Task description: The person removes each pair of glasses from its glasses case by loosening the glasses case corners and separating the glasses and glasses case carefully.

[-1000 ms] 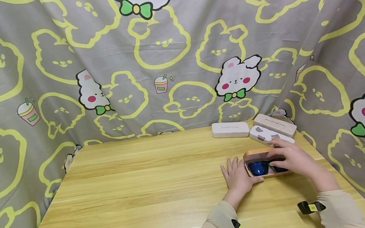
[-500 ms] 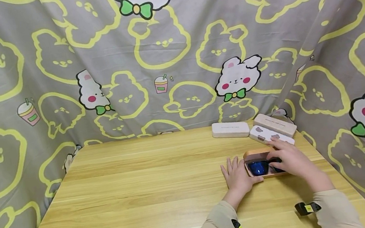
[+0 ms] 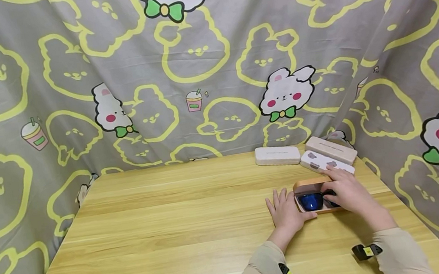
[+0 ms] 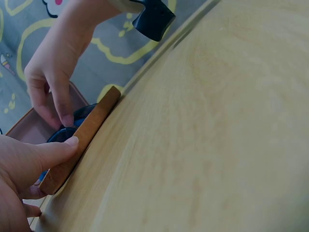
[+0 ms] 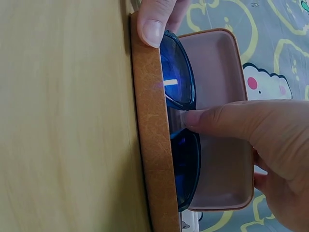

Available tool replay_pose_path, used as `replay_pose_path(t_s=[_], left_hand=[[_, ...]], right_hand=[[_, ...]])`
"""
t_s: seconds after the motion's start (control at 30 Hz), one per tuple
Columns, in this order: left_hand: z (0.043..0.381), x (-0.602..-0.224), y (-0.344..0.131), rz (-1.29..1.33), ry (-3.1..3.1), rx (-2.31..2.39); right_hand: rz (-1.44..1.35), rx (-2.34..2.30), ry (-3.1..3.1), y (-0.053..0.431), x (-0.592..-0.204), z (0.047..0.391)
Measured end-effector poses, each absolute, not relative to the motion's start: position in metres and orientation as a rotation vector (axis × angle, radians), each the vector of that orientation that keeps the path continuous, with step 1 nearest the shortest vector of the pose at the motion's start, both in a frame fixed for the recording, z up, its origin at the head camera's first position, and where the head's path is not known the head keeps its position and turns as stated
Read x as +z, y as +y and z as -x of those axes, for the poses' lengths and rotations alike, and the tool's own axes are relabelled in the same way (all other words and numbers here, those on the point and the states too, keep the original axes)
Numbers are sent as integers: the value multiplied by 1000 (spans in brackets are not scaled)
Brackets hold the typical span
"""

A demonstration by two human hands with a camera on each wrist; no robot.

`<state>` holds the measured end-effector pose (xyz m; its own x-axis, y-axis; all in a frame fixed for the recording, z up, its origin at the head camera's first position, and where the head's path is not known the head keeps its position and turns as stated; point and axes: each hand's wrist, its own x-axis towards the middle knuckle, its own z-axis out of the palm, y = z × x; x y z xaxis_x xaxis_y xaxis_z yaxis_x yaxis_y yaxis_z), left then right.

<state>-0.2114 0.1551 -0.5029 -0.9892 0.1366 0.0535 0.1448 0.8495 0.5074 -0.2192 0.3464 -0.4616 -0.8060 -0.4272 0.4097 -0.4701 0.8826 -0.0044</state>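
An opened brown glasses case [image 3: 301, 213] lies on the table, its lid [image 5: 219, 63] raised at the back. Inside are dark sunglasses [image 3: 311, 201] with blue mirrored lenses. My left hand [image 3: 287, 215] rests at the case's left end with spread, straight fingers. Its thumb [image 4: 60, 151] lies on the front rim. My right hand [image 3: 351, 191] reaches into the case and pinches the sunglasses at the bridge. In the right wrist view its thumb [image 5: 217, 121] is at the bridge; the opposing fingertip is hidden there. The right lens is partly covered in the head view.
Three closed glasses cases stand behind: a white one [image 3: 277, 155], a beige one [image 3: 331, 150] and a patterned white one [image 3: 314, 161], close to my right fingers. A patterned curtain [image 3: 210, 64] encloses the wooden table [image 3: 166, 236].
My right hand has shifted slightly left, its thumb and finger closing in on the bridge of the sunglasses. The left hand and the case have stayed in place.
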Motion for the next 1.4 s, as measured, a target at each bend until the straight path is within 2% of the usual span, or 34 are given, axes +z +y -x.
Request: replay_pose_path(t_s=[0.43, 0.97, 1.4], left_hand=[[212, -503, 155, 228, -3008, -818], [213, -505, 157, 222, -3021, -814], [213, -505, 158, 208, -3023, -800]], right_hand=[[-659, 136, -2647, 345, -460, 217], [-793, 192, -2490, 354, -458, 220], [-748, 180, -2600, 359, -444, 212]])
